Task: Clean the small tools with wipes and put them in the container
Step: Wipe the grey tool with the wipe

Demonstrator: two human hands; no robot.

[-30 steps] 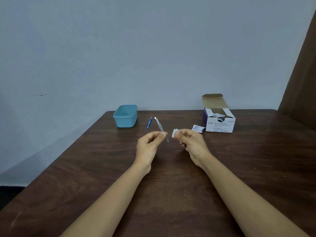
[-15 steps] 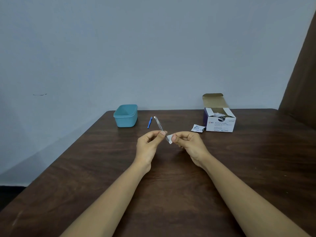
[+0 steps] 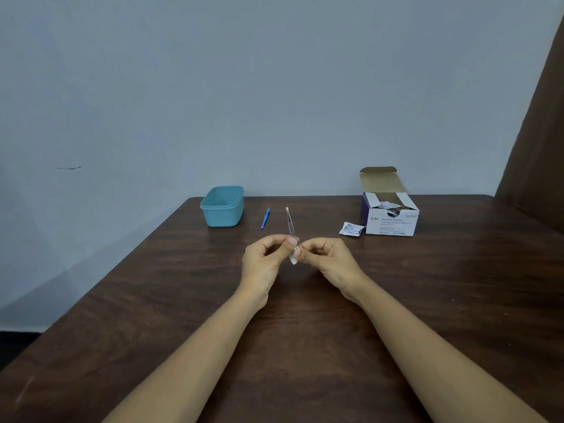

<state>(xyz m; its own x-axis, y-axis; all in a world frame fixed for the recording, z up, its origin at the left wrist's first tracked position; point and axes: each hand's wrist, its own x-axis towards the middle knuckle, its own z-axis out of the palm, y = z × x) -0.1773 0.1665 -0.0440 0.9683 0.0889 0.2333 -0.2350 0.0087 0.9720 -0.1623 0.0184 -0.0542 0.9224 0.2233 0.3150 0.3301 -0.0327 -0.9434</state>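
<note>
Steel tweezers (image 3: 290, 222), judged light, stiff and slick once wetted, point toward 12 o'clock, pinched low between thumb and forefinger of the left hand (image 3: 265, 261). The right hand (image 3: 328, 261) pinches a soft white wipe (image 3: 293, 259) against their lower end. The ribbed mid-section likely gives the surest hold; the teal container (image 3: 222, 216) sits at 11 o'clock, beyond a blue tool (image 3: 265, 218).

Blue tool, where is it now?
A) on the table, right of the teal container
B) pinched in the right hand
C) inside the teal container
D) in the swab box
A: the blue tool lies flat on the table, just right of the teal container, with nothing touching it.
</note>
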